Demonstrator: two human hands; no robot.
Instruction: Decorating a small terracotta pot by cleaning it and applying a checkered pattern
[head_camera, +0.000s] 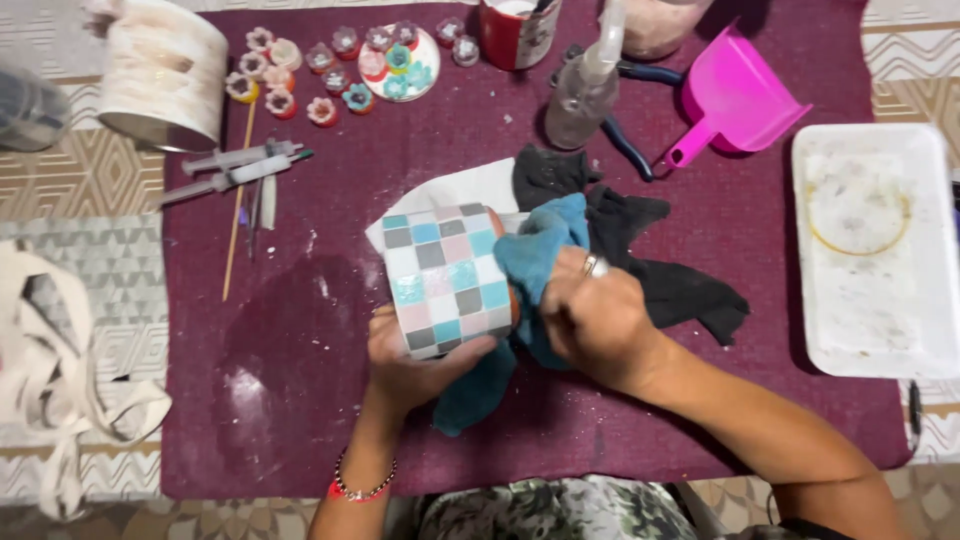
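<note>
Left hand (415, 365) cupping mosaic pot (445, 275), right hand (595, 320) pressing teal cloth (535, 260)

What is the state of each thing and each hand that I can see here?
mosaic pot: on its side, held.
left hand: gripping the pot from below.
right hand: closed on the blue cloth, pressed against the pot.
black cloth: crumpled on the mat.
white tray: flat, smeared.

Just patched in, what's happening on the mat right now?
The person's left hand cradles a mosaic-tiled pot on its side, above the maroon mat. The right hand presses a teal cloth against the pot's right end. A black rag lies just behind it. Two syringes, a spray bottle, a pink dustpan and small flower pieces sit further back.
</note>
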